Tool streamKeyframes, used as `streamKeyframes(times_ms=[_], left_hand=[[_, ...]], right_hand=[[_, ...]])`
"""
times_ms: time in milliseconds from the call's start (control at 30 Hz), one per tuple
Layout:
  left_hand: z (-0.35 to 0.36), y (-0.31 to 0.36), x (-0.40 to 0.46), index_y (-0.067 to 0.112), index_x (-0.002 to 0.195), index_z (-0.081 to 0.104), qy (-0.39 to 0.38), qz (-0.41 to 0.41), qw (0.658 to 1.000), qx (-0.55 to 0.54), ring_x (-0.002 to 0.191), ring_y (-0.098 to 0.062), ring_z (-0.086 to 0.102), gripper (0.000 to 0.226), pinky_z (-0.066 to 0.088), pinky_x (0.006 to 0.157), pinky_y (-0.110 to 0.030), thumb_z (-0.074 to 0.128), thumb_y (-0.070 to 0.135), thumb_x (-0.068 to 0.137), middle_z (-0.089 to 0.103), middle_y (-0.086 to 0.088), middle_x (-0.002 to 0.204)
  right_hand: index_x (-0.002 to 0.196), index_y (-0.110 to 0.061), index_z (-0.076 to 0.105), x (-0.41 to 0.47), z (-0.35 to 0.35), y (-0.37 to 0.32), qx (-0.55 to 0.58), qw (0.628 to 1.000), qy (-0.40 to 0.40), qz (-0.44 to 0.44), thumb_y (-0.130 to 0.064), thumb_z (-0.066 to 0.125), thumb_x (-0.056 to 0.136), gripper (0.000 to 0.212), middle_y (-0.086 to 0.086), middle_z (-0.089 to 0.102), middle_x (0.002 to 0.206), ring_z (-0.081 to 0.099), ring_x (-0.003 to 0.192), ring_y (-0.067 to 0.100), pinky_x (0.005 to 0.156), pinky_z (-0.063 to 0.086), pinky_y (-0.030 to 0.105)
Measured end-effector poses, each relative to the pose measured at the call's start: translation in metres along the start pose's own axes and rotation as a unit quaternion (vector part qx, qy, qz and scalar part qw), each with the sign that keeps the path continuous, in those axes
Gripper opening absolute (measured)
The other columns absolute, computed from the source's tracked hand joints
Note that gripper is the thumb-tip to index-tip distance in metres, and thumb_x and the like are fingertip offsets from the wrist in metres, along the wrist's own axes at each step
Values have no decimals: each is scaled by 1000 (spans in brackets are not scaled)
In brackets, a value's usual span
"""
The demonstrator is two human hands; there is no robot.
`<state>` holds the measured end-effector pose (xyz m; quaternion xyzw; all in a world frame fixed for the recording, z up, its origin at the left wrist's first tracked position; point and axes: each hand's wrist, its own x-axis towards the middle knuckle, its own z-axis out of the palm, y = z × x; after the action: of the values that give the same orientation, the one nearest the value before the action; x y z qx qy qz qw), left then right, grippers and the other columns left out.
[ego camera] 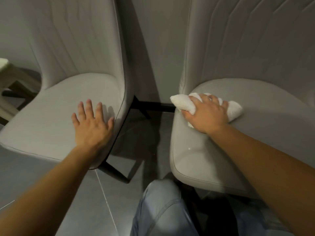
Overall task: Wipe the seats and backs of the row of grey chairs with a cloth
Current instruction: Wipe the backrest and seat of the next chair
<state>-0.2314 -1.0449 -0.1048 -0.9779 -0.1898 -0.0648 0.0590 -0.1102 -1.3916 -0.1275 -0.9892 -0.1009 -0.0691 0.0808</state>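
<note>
Two grey padded chairs stand side by side against a wall. My left hand (92,125) lies flat with spread fingers on the seat of the left chair (56,106), near its right edge. My right hand (207,114) grips a bunched white cloth (184,103) and presses it onto the left rear part of the seat of the right chair (265,116), close to where the seat meets the backrest. Both backrests rise behind the seats, ribbed with stitched lines.
A narrow gap with black chair legs (117,172) and grey tiled floor (105,193) separates the chairs. My knee in light blue jeans (162,206) is in front of the gap. A pale wooden stool or table (10,79) stands at the far left.
</note>
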Motion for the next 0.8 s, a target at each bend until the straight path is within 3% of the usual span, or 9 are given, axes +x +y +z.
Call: streamKeyframes(times_ms=[200,367,500,633,700,800], left_hand=[[27,-22,26,36,154,7,-114,-29,991,-56,148,-29,4,87,11,114,-57,1,84,81,6,-4,164],[34,-22,27,40,153,1,-107,-31,992,-63,149,-28,2,87,9,114,-58,-4,86,79,2,-2,164],[35,-16,21,40,153,-1,-100,-29,993,-59,149,-28,0,85,7,115,-57,-4,84,81,0,-3,164],[36,-15,18,40,153,-3,-100,-29,992,-64,149,-27,-2,84,4,115,-56,-4,84,81,-2,-3,164],[35,-15,19,41,153,-4,-105,-30,992,-66,149,-27,-3,84,3,116,-56,-5,84,81,-4,-2,164],[34,-14,17,42,153,-4,-108,-32,991,-67,149,-26,-5,84,1,116,-55,-5,84,81,-5,-1,164]], right_hand=[[143,-46,38,-16,-9,-5,-13,999,-29,-10,-82,29,82,71,-4,43,149,33,138,29,107,26,59],[144,-41,48,-71,-25,-21,19,994,-43,-103,-82,32,81,77,0,48,148,39,134,34,105,27,59],[136,-43,55,-97,-29,-36,13,986,-38,-159,-77,42,81,66,-4,53,143,44,132,31,104,28,58],[137,-45,55,-70,-28,-38,31,989,-61,-134,-74,38,81,65,-5,55,139,45,129,27,104,29,52],[140,-47,47,-37,-22,-39,16,990,-87,-111,-75,34,81,67,-4,50,142,40,132,27,106,26,53],[137,-46,48,8,-17,-38,15,995,-64,-79,-73,41,85,59,-2,51,135,44,127,30,104,32,57]])
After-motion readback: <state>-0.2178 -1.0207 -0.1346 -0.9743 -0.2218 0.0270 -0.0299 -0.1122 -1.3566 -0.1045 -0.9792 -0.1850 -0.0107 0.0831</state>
